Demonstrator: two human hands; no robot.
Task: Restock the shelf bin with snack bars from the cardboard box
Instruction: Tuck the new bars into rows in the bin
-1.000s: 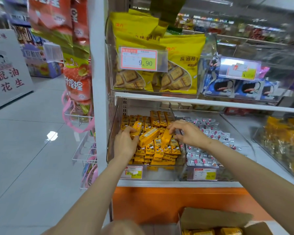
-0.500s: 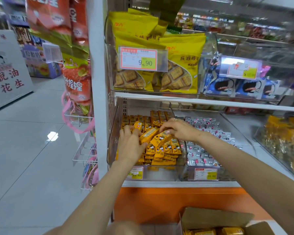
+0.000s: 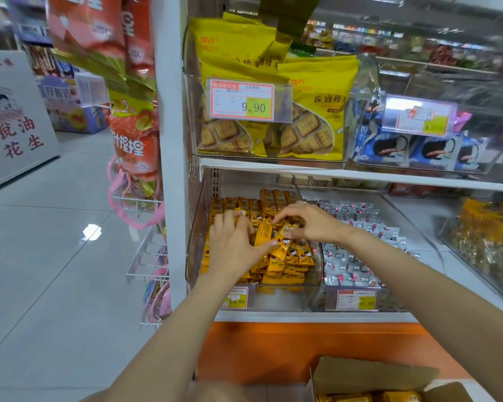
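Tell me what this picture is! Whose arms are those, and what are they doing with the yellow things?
There is no machine here. The arms belong to a person wearing a camera on their head, so you see what they see: a shop shelf, looking down. The left hand holds one snack bar between thumb and fingers. The right hand pinches the snack bars beside it. Both hands reach into a clear shelf bin full of them. The next bin holds silver-wrapped sweets, and yellow cracker bags sit on the shelf above. At the bottom, an open cardboard box holds more bars.
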